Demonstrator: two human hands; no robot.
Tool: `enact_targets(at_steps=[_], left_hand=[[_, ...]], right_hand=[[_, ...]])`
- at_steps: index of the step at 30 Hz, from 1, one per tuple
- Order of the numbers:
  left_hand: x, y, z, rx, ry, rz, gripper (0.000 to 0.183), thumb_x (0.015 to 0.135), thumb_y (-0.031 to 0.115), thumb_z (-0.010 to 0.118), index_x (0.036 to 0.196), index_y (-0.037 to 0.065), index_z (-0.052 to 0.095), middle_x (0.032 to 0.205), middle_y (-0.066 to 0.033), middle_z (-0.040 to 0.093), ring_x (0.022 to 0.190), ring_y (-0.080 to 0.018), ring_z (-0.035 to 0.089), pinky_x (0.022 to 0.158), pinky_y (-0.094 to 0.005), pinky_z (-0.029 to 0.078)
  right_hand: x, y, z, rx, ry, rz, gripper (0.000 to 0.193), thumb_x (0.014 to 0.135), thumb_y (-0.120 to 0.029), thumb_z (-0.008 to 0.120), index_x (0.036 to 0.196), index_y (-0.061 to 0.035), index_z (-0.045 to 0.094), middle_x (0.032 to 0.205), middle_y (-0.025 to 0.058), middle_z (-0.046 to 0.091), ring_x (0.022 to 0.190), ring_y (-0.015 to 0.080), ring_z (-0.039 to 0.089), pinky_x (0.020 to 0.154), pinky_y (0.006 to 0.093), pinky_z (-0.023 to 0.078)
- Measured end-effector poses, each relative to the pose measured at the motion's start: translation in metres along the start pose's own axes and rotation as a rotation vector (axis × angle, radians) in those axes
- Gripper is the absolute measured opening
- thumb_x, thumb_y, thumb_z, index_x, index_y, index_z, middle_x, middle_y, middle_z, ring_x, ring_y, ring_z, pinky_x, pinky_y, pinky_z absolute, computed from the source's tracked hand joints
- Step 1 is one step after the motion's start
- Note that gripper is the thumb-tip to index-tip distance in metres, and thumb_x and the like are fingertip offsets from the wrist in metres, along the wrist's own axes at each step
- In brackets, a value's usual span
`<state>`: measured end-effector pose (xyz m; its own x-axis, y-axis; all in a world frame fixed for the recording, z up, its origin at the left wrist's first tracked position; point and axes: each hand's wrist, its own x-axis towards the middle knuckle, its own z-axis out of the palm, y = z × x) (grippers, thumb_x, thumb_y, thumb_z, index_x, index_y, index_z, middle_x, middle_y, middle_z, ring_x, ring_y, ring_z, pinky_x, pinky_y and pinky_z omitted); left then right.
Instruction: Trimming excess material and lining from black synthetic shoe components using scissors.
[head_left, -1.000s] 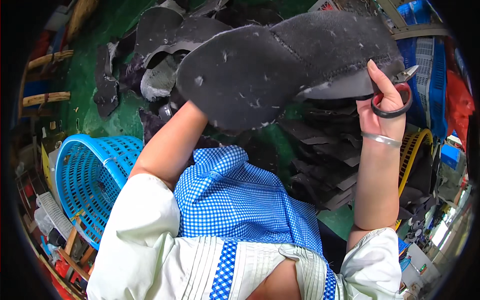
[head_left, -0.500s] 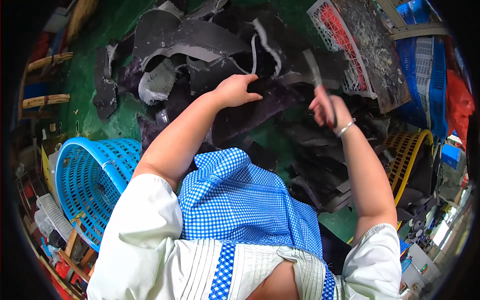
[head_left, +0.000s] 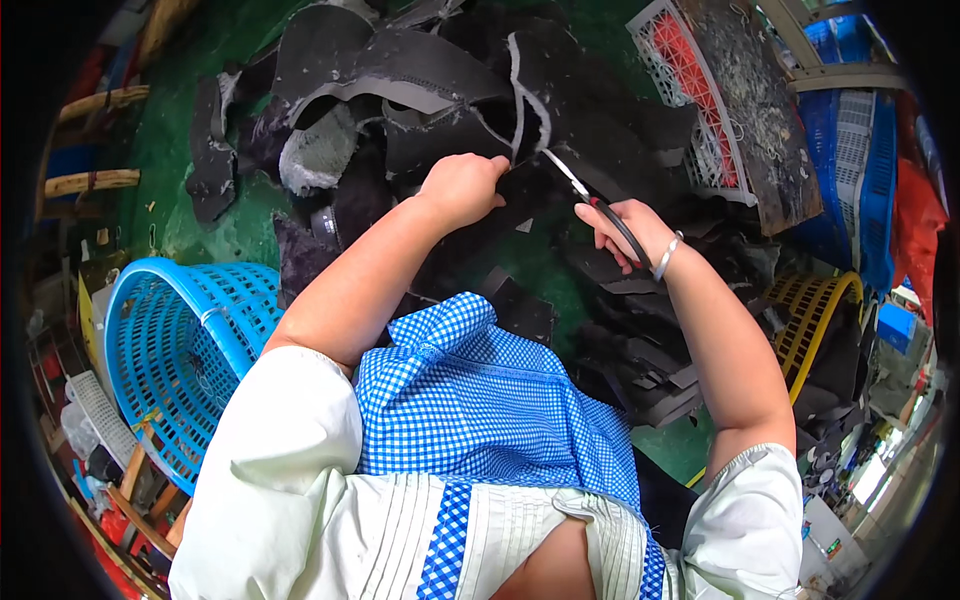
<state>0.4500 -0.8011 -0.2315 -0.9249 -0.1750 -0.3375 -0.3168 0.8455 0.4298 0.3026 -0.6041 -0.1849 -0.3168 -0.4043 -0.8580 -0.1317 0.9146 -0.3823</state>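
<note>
My left hand (head_left: 465, 190) is closed in a pinch on the edge of a dark fabric piece (head_left: 575, 110) with a pale fuzzy edge. To its right, my right hand (head_left: 632, 232) grips a pair of scissors (head_left: 570, 175) by dark handles. The blades point up and left, their tips beside the fabric's edge, close to my left fingertips. They look nearly closed. Around my left hand lies a heap of dark grey fabric pieces (head_left: 425, 65), some showing a pale fuzzy side. A small light scrap (head_left: 524, 226) lies below the scissors.
A blue plastic basket (head_left: 125, 320) tilts at left, and a yellow basket (head_left: 815, 330) with dark pieces stands at right. Flat dark pieces (head_left: 640, 350) are piled below my right hand. A worn board (head_left: 750, 110) and a white-and-red crate (head_left: 690, 95) stand at upper right.
My right hand has brought the scissors left and down, and the blades have swung toward my left hand. My left fingers have closed in on the fabric. A small scrap now shows below.
</note>
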Motion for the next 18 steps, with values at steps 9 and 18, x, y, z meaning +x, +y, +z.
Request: enact_targets(at_steps=[9, 18], left_hand=[[-0.004, -0.003, 0.011, 0.005, 0.027, 0.060, 0.030, 0.074, 0.022, 0.071, 0.098, 0.009, 0.061, 0.084, -0.0123, 0.066, 0.086, -0.0315, 0.063, 0.074, -0.0421, 0.049], [-0.043, 0.050, -0.001, -0.534, 0.394, 0.005, 0.027, 0.074, 0.008, 0.061, 0.097, -0.002, 0.052, 0.093, -0.0223, 0.055, 0.090, -0.0402, 0.056, 0.077, -0.0426, 0.047]], right_hand=[[0.013, 0.005, 0.017, 0.104, -0.109, 0.047, 0.068, 0.077, -0.071, 0.053, 0.074, -0.0024, 0.054, 0.047, 0.0023, 0.044, 0.038, 0.0127, 0.044, 0.039, 0.0260, 0.038], [-0.034, -0.024, 0.069, 0.872, 0.046, -0.232, 0.048, 0.081, -0.048, 0.066, 0.087, -0.0013, 0.060, 0.079, 0.0067, 0.063, 0.061, 0.0130, 0.059, 0.055, 0.0251, 0.048]])
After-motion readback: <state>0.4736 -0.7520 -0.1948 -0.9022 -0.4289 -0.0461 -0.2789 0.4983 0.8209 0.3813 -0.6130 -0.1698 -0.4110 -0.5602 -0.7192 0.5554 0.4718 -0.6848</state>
